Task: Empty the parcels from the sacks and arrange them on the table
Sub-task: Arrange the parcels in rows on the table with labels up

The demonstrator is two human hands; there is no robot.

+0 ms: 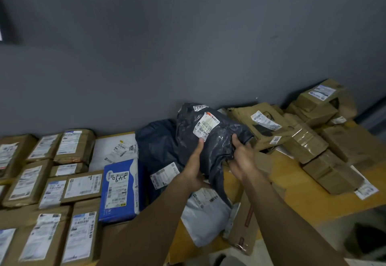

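Your left hand point(195, 168) and right hand point(242, 157) both grip the dark plastic parcel point(211, 140), held up over the table point(313, 199), between the neat boxes point(81, 184) and the messy brown pile point(309, 138)

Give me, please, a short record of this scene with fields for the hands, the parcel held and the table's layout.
held parcel: dark grey polybag, white label facing up, held over other parcels
left hand: grips the polybag's lower left edge, thumb by the label
right hand: grips the polybag's right side
table left part: brown boxes in neat rows, blue parcel beside them
table right part: brown parcels in a loose pile
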